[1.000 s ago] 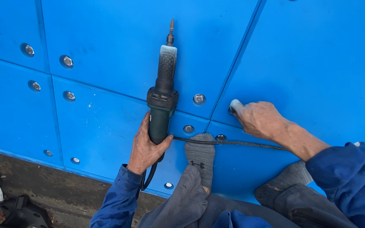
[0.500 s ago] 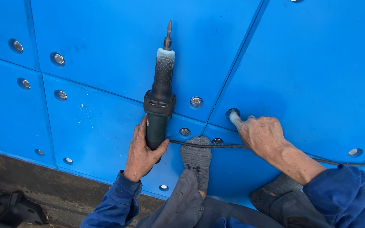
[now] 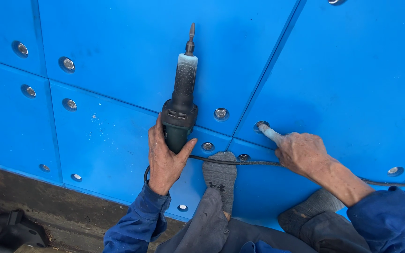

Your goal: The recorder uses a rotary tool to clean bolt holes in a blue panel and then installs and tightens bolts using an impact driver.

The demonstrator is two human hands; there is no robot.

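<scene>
Quick count from where I'm sitting: one die grinder (image 3: 181,105), one black cord (image 3: 258,163), two grey socks (image 3: 220,175) on my feet, and about fourteen bolts (image 3: 221,113) across the blue panels (image 3: 118,37).

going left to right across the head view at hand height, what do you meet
Left hand → power tool gripped in it → grey sock → recessed bolt hole under a pale fingertip → right hand → blue sleeve
</scene>
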